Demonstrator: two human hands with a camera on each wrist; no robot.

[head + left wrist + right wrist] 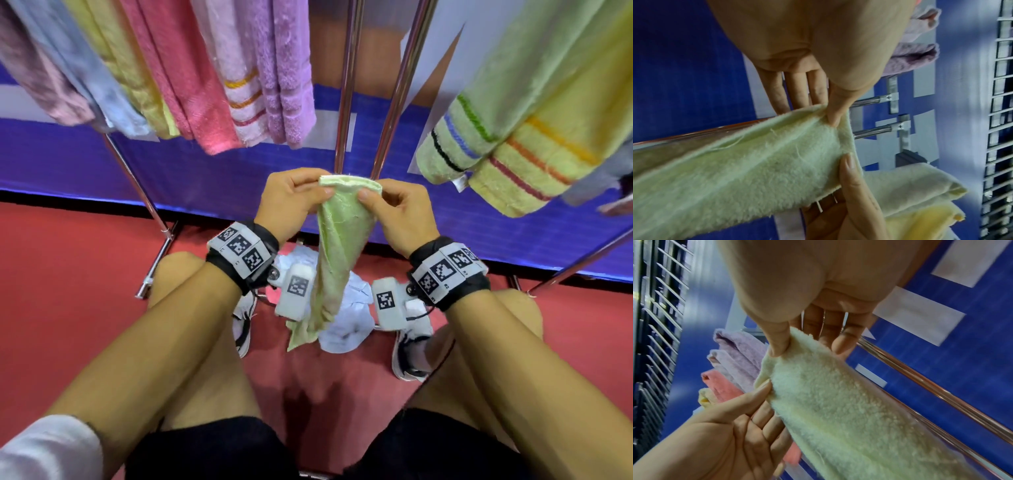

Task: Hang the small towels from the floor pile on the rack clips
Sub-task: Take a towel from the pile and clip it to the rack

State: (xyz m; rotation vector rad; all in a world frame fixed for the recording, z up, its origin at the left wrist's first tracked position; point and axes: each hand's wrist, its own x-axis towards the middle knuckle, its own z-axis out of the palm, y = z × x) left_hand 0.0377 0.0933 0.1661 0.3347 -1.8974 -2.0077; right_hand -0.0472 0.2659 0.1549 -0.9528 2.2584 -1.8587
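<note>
Head view: you crouch over the red floor with a pale green small towel held up between both hands, in front of the rack's steel uprights. Your left hand pinches the top hem at its left end, thumb on the near face and fingers behind. Your right hand pinches the same hem at its right end in the same manner. The wrist views confirm both pinches, each thumb pressed into the pile at the edge.

The held hem runs roughly level, left to right, between the two hands. The towel's long axis hangs straight down from it, gathered narrow, and its lower end reaches the white and pale blue towels of the floor pile between your shoes. Whether it touches them cannot be told.

Hung towels fill the rail to upper left, and more hang to the upper right. No clip is visible in any view; judged from the hung towels, the clips lie above the frame. The coming move therefore appears to be a lift upward and forward, hem leading. Both hands sit equally near the uprights, so neither arm has the advantage. Risk, as judged: the hem is bunched and may enter a clip folded.
</note>
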